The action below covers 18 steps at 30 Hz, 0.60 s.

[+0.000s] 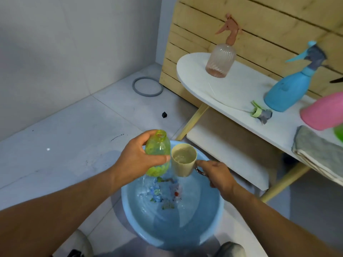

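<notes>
My left hand (138,160) grips a yellow-green translucent bottle (157,151) with no cap, its open mouth up and tilted a little away from me. Right beside it, my right hand (218,176) holds a beige cup (183,159) by its handle; the cup has water in it and stands upright. Both are held over a light blue basin (209,225) on the floor, which holds water and has a coloured pattern on its bottom.
A white oval table (232,93) at the right carries a pink ribbed spray bottle (221,58), a blue spray bottle (289,88), a green spray head (260,114), a pink container (323,112) and a folded grey towel (319,154). A grey ring (147,86) lies on the tiled floor.
</notes>
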Tool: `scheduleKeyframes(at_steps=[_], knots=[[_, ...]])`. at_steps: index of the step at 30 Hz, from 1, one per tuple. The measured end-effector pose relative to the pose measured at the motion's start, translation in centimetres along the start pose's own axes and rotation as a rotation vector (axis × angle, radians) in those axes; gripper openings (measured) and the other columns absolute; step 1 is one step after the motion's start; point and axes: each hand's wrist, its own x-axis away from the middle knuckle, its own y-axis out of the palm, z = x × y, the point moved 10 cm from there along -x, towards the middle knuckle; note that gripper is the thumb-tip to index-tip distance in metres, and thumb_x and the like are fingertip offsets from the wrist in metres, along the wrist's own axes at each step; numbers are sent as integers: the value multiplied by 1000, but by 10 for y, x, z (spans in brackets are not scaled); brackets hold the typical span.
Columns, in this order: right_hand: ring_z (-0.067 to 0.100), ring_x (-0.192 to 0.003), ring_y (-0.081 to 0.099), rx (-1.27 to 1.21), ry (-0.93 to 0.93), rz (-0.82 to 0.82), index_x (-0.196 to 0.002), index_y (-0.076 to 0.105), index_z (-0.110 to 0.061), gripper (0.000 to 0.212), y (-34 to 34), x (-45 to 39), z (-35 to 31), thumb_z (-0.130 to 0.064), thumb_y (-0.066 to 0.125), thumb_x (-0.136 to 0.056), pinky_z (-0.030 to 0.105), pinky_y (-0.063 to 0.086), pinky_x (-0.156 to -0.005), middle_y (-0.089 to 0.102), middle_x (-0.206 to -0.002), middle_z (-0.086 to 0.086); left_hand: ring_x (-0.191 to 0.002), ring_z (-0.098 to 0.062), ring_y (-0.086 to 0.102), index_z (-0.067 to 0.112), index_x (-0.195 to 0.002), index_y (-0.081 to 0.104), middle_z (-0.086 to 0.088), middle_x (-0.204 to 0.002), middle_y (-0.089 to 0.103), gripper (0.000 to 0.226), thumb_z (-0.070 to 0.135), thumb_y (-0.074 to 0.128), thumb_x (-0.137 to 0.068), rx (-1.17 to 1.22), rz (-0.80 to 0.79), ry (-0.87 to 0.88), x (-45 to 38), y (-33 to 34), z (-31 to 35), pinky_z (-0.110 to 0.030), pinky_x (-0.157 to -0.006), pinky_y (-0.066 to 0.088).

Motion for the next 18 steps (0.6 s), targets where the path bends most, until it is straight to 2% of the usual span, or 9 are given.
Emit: scheduleKeyframes(at_steps=[4,7,12,18], knots=[[15,-53,20,-9,-70,59,-82,55,-18,30,-26,21,-43,-41,73,-84,26,18,-49,28,-64,4,-88,5,69,35,-116,68,22,-101,72,60,5,92,-70,36,5,22,8,-3,12,-9,-68,52],[11,-45,26,-16,-134,53,-75,58,-16,30,-38,38,-77,-40,72,-88,23,21,-47,36,-54,-2,-88,3,70,33,-119,67,19,-101,73,63,8,94,-68,38,0,21,10,-1,14,-12,-69,53],[15,-56,22,4,-231,47,-59,45,-25,44,-54,67,-128,-49,74,-82,28,22,-50,28,-64,1,-97,2,68,36,-122,66,12,-108,74,68,26,99,-63,-44,-46,33,10,9,14,-18,-81,54],[15,-50,21,53,-325,111,-58,33,-24,52,-69,91,-164,-42,72,-87,22,21,-45,26,-54,-3,-96,-4,71,38,-120,66,15,-105,74,68,30,99,-61,-79,-84,51,9,17,20,-27,-85,58]])
